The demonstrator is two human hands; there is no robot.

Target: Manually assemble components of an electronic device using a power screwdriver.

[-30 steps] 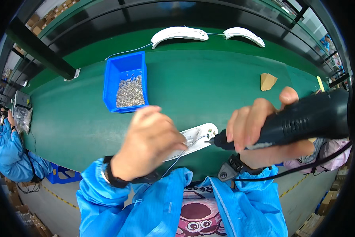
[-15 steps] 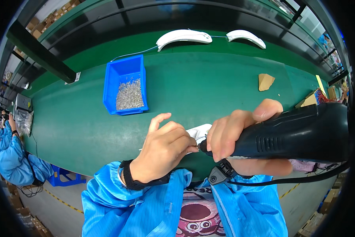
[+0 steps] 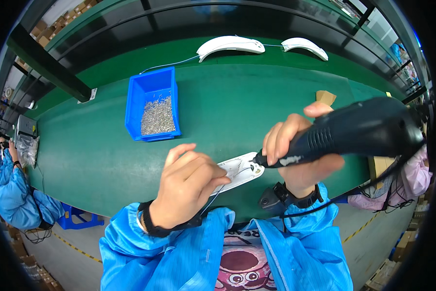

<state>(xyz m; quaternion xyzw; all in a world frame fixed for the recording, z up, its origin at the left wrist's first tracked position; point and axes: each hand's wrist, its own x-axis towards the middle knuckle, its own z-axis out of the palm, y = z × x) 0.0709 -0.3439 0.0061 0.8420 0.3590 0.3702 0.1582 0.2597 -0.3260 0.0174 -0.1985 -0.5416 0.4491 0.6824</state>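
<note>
My right hand (image 3: 295, 150) is wrapped round a black electric screwdriver (image 3: 353, 131), whose tip points left and down at the right end of a white curved plastic housing (image 3: 235, 182). The tip appears to meet the housing beside a small round hole. A thin cable runs along the housing and out toward my body. Over the housing's left part, my left hand (image 3: 186, 182) has thumb and forefinger pinched together; what they hold, if anything, is too small to tell. A blue bin (image 3: 152, 137) beyond my left hand holds many small metal screws (image 3: 158, 116).
Two white curved housings (image 3: 230, 44) joined by a cable lie along the back ledge. A piece of brown cardboard (image 3: 325, 97) rests on the green table (image 3: 91, 155) at right. The screwdriver's black cord (image 3: 358, 186) trails right. A co-worker in blue (image 3: 14, 194) is far left.
The screwdriver tip has moved from my left fingertips to the right end of the housing, its body tilting up. My left hand has drawn back left, leaving the housing more exposed.
</note>
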